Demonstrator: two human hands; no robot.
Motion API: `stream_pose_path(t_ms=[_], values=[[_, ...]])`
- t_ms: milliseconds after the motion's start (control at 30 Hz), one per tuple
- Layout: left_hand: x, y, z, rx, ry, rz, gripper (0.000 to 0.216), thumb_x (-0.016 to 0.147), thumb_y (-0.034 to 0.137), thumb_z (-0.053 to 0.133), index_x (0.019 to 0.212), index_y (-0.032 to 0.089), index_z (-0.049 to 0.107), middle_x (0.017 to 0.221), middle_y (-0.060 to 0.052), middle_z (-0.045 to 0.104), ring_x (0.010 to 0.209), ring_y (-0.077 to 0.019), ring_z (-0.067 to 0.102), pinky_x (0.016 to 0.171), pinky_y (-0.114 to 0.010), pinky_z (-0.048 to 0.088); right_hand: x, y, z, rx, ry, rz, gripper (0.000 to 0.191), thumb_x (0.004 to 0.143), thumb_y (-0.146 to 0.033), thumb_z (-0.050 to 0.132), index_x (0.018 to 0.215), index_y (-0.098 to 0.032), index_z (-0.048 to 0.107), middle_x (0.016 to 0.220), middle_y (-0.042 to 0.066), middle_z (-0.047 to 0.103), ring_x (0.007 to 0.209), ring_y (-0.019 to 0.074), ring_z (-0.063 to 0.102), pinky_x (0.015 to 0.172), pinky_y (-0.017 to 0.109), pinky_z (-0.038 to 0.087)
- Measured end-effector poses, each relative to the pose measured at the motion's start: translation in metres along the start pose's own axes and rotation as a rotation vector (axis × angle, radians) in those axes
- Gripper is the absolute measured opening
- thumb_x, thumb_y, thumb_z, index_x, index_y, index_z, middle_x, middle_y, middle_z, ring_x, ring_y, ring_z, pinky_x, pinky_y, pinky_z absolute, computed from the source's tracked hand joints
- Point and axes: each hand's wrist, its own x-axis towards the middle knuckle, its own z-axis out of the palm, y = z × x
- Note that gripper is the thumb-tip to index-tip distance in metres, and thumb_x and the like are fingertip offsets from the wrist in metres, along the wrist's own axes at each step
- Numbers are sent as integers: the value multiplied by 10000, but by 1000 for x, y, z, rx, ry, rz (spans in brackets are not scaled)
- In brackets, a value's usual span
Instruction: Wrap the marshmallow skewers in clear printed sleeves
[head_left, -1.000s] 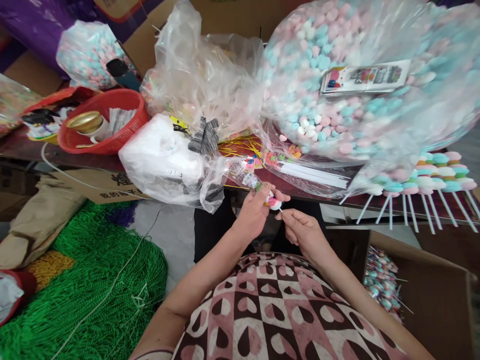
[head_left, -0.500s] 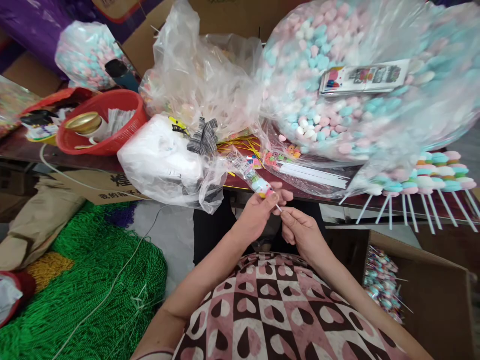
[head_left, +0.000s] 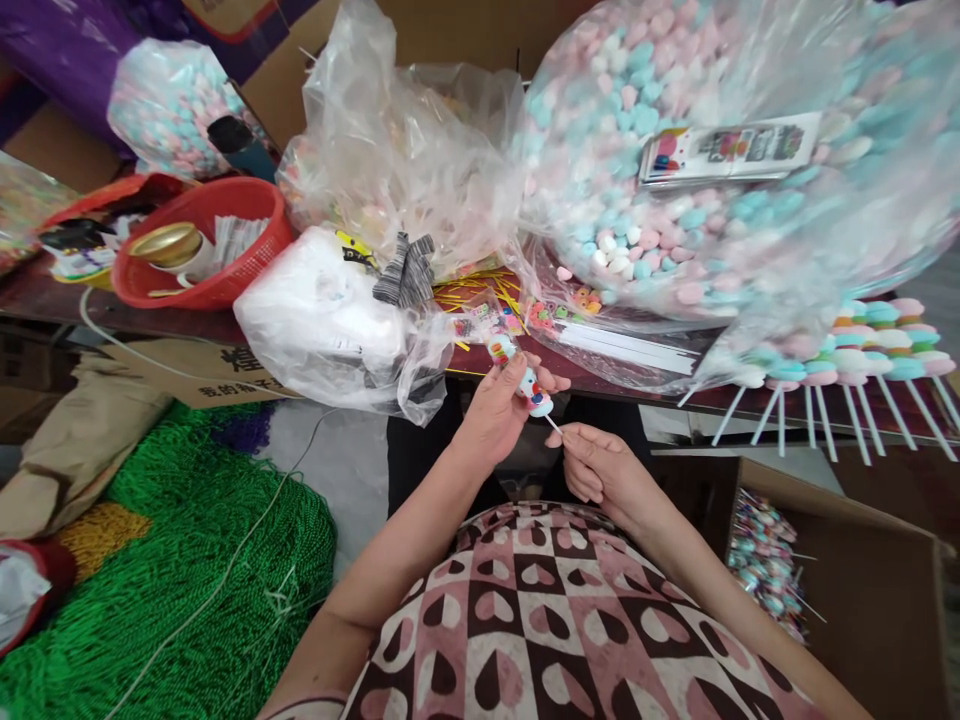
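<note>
My left hand (head_left: 495, 410) is closed around a marshmallow lollipop in a clear printed wrapper (head_left: 534, 393), its thumb on top of the candy. Out of the lower end runs a thin white stick (head_left: 553, 424), pinched between the thumb and fingers of my right hand (head_left: 600, 462). The wrapper's upper end points away from me over the table edge. Just beyond it lie yellow twist ties (head_left: 480, 292) and a pile of white paper sticks (head_left: 626, 348).
Marshmallow skewers (head_left: 851, 365) line the table's right end, sticks overhanging. A big bag of marshmallows (head_left: 585, 150) carries a stack of printed wrappers (head_left: 731, 150). A red basket (head_left: 255, 265) stands left. Below right, a cardboard box (head_left: 870, 570) holds wrapped lollipops; green bead strings (head_left: 225, 540) cover the floor left.
My left hand has slid up along the lollipop, and the wrapper has come down over it, nearer the stick. My right hand keeps its pinch on the stick.
</note>
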Motion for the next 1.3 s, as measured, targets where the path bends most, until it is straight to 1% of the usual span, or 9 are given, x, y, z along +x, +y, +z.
stream_pose_path(t_ms=[100, 200, 367, 567, 700, 767, 867, 1033, 1300], values=[[-3, -3, 1, 23, 21, -10, 318, 827, 477, 677, 889, 168, 636, 728, -6, 671, 817, -176, 702, 870, -325, 504, 2, 2, 3, -39, 36, -41, 287, 815, -462, 686, 855, -180, 645, 376, -129, 317, 320, 41, 214, 365, 193, 213], [-6, -5, 2, 28, 22, -25, 373, 832, 510, 656, 979, 168, 637, 808, -34, 696, 861, -194, 700, 831, -321, 500, 4, 3, 5, -113, 75, -124, 290, 839, -477, 656, 872, -190, 640, 383, -121, 342, 328, 55, 258, 375, 200, 240], [-12, -15, 7, 90, 42, -85, 404, 800, 405, 721, 1127, 206, 593, 1001, -58, 714, 878, -177, 687, 802, -304, 478, 6, 1, 6, -461, 209, -337, 311, 908, -478, 557, 958, -190, 664, 433, -85, 450, 364, 78, 383, 404, 214, 311], [-12, -14, 7, 108, 114, -86, 395, 786, 285, 702, 1151, 166, 610, 718, 18, 643, 699, -120, 622, 756, -277, 445, 5, -9, 2, -805, 195, -537, 264, 929, -387, 520, 947, -195, 700, 542, -31, 580, 465, 113, 538, 507, 243, 466], [-12, -8, 5, 116, 85, -112, 314, 776, 241, 666, 1068, 127, 639, 586, 47, 544, 609, -102, 547, 706, -264, 430, 9, -24, -6, -811, 379, -670, 234, 912, -376, 556, 953, -209, 714, 778, 32, 701, 653, 151, 641, 637, 289, 538], [-14, -9, 5, 123, 19, -152, 265, 786, 256, 646, 1020, 131, 642, 565, 48, 522, 582, -109, 529, 687, -277, 434, 12, -31, -7, -782, 403, -690, 217, 897, -373, 580, 967, -220, 716, 862, 47, 721, 729, 172, 666, 687, 319, 553], [-16, -13, 5, 129, -54, -179, 145, 783, 278, 639, 852, 151, 620, 571, 38, 522, 566, -113, 517, 666, -288, 444, 18, -37, -1, -788, 346, -697, 184, 880, -357, 601, 929, -231, 725, 952, 70, 731, 834, 207, 682, 763, 367, 561], [-17, -15, 4, 188, -35, -191, 136, 748, 275, 658, 760, 165, 577, 562, 37, 525, 547, -115, 517, 640, -284, 440, 21, -36, 6, -843, 354, -681, 177, 875, -333, 590, 900, -232, 734, 928, 63, 737, 815, 205, 687, 771, 363, 560], [-16, -19, -4, 297, -35, -166, 126, 756, 247, 617, 698, 173, 533, 565, 42, 513, 562, -103, 516, 646, -266, 410, 21, -34, 0, -857, 353, -669, 176, 852, -315, 614, 925, -225, 748, 962, 51, 764, 834, 212, 712, 805, 358, 559]])
